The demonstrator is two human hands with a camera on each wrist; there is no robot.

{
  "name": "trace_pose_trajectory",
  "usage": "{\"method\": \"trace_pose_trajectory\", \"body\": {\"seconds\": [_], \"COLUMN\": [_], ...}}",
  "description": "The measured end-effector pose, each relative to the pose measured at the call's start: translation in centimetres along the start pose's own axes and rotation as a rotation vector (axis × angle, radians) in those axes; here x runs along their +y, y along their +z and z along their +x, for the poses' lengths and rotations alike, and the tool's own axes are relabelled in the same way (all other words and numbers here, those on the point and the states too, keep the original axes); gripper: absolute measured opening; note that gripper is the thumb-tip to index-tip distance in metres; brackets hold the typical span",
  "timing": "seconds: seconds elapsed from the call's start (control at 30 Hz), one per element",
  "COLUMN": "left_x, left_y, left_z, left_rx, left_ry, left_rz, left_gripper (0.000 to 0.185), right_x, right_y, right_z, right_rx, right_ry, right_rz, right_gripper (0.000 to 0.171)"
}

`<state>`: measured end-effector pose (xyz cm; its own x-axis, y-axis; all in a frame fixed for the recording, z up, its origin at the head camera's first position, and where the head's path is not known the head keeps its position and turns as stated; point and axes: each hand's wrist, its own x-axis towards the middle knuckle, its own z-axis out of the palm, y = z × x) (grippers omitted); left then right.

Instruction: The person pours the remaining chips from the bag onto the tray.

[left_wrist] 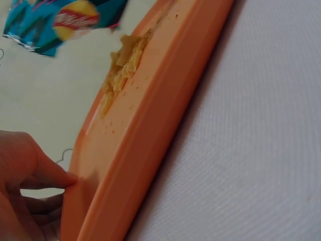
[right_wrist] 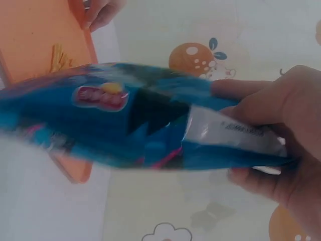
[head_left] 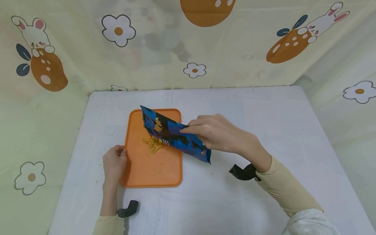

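An orange tray (head_left: 164,174) lies on the white table, and a small heap of yellow snack sticks (head_left: 152,143) rests on it. My right hand (head_left: 218,132) grips a blue snack bag (head_left: 171,133) by its lower half, tilted with its open end over the tray. The right wrist view shows the bag (right_wrist: 125,125) close up, pinched between fingers (right_wrist: 241,90) and thumb. My left hand (head_left: 114,161) holds the tray's left rim, its thumb touching the edge (left_wrist: 67,181). The snack sticks (left_wrist: 123,65) and bag (left_wrist: 60,20) also show in the left wrist view.
The white table (head_left: 264,114) stretches to the right and front of the tray. Cream curtains printed with flowers and rabbits (head_left: 117,31) close in the back and both sides. Small crumbs dot the tray and table near it.
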<state>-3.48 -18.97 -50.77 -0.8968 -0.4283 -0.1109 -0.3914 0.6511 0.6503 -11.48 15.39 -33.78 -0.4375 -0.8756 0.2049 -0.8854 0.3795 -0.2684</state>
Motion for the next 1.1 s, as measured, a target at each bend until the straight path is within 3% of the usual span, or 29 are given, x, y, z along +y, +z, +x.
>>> {"method": "trace_pose_trajectory", "body": {"seconds": [0.8, 1.1], "left_x": [0.2, -0.2], "left_y": [0.0, 0.0], "left_z": [0.1, 0.0], "left_rx": [-0.026, 0.013], "left_ry": [-0.033, 0.040], "left_rz": [0.010, -0.007], "left_gripper": [0.026, 0.022], "right_x": [0.5, 1.1], "right_y": [0.1, 0.8], "right_z": [-0.8, -1.9], "right_rx": [0.043, 0.112], "right_ry": [0.024, 0.030], "right_rz": [0.071, 0.098], "right_gripper": [0.038, 0.032]}}
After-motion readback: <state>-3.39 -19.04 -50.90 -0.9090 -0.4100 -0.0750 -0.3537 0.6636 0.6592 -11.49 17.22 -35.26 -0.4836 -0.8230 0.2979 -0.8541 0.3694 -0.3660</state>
